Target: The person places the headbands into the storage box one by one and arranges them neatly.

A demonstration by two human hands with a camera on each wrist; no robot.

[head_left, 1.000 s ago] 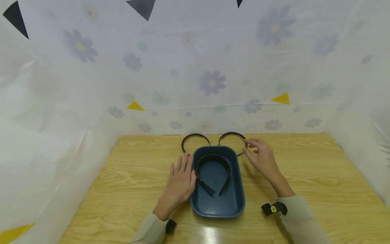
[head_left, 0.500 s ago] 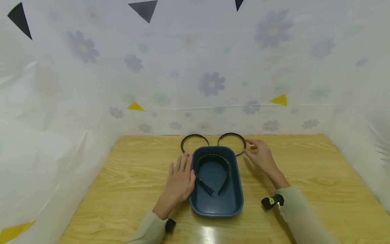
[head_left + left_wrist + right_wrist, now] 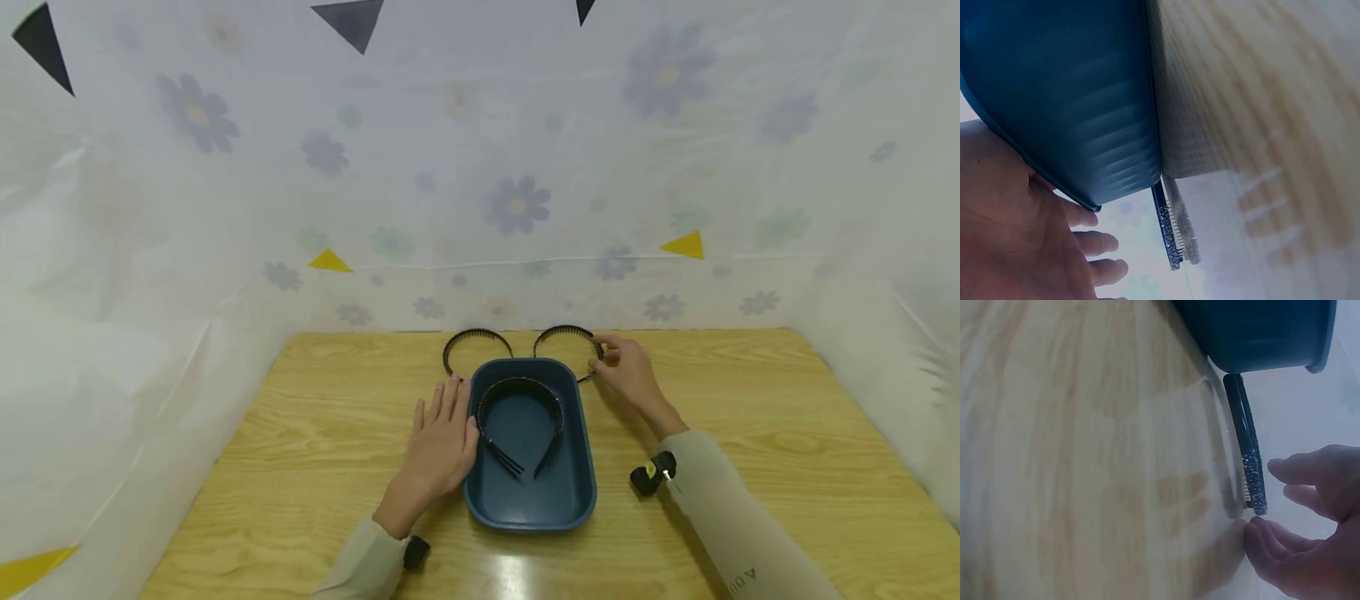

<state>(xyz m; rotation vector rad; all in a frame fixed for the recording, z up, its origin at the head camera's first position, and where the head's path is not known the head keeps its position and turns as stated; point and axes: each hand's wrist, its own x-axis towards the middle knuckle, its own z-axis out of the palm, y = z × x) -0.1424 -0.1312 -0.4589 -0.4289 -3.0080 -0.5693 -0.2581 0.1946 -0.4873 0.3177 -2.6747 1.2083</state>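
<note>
The blue tray [image 3: 531, 504] is sitting on the wooden table [image 3: 337, 400], its long sides running away from the person. The left hand [image 3: 438, 454] is resting along the tray's left side, its fingers lying straight and slightly spread and its thumb lying by the rim; it is holding nothing.

Beyond the tray's far right corner, the right hand [image 3: 632, 372] is bending its fingers around the outer side of a black toothed headband [image 3: 566, 329]. In the right wrist view, thumb and forefinger are standing fairly wide apart, with the thumb tip coming very close to the band; whether it is touching, I cannot tell.

Another black headband [image 3: 476, 332] is lying behind the tray's far left corner, and both bands are partly disappearing behind the rim. Inside the tray, dark hair bands [image 3: 521, 382] are lying in one arch, curved part toward the far end; their exact number is hard to tell.

Behind the tray, a flowered cloth [image 3: 517, 125] is hanging, and on the tray's right, a black wrist device [image 3: 647, 477] is showing below the right hand.
</note>
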